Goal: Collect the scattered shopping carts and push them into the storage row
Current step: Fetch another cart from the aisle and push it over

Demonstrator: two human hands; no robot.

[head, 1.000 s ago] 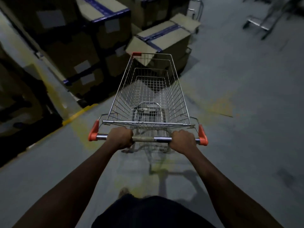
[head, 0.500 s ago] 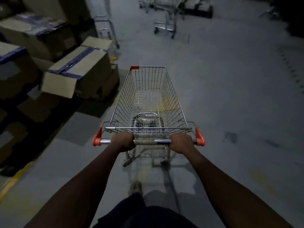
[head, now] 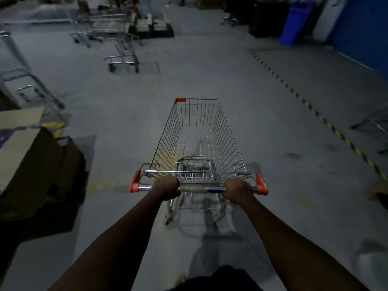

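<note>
An empty wire shopping cart [head: 197, 141] with orange corner caps stands in front of me on the grey floor. My left hand [head: 165, 187] grips the left part of its chrome handle bar. My right hand [head: 237, 191] grips the right part of the same bar. Far ahead on the left stands a group of other metal carts [head: 109, 26], blurred, with one cart frame [head: 121, 59] a little nearer. Another cart frame [head: 27, 89] shows at the left edge.
Cardboard boxes [head: 27, 164] sit on the floor close on my left. A yellow-black striped line [head: 315, 114] runs diagonally on the right. A blue bin [head: 294, 24] and a blue wall [head: 365, 32] stand at the far right. Another cart's edge [head: 373, 124] shows at right.
The cart and I have swung to the right, away from the stacked boxes. The boxes slid to the left edge and the far carts came into view ahead. Both hands kept their grip.
</note>
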